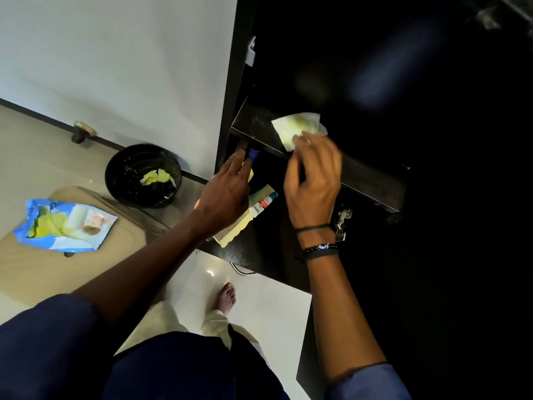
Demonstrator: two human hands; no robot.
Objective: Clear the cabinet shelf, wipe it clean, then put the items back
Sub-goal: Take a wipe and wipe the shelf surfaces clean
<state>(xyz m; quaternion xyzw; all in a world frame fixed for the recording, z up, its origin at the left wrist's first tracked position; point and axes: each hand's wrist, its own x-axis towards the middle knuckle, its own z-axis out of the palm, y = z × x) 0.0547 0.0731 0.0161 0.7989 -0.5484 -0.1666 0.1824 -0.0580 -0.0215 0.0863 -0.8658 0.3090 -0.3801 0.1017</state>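
Observation:
A dark cabinet stands open in front of me. My right hand (313,183) pinches a pale yellow-white wipe (298,129) that lies on the upper dark shelf (253,122). My left hand (227,189) reaches under that shelf, its fingers spread over a blue-capped item (254,153) and a yellow object beside it. On the lower shelf (259,249) lie a cream comb (232,233) and a white tube with red and blue print (264,203). Whether the left hand grips anything is hidden.
A black waste bin (143,176) with a used wipe inside stands on the floor at the left. A torn blue wipe packet (65,225) lies on a beige stool (86,272). A white wall rises at the left. My bare foot (227,297) is below the cabinet.

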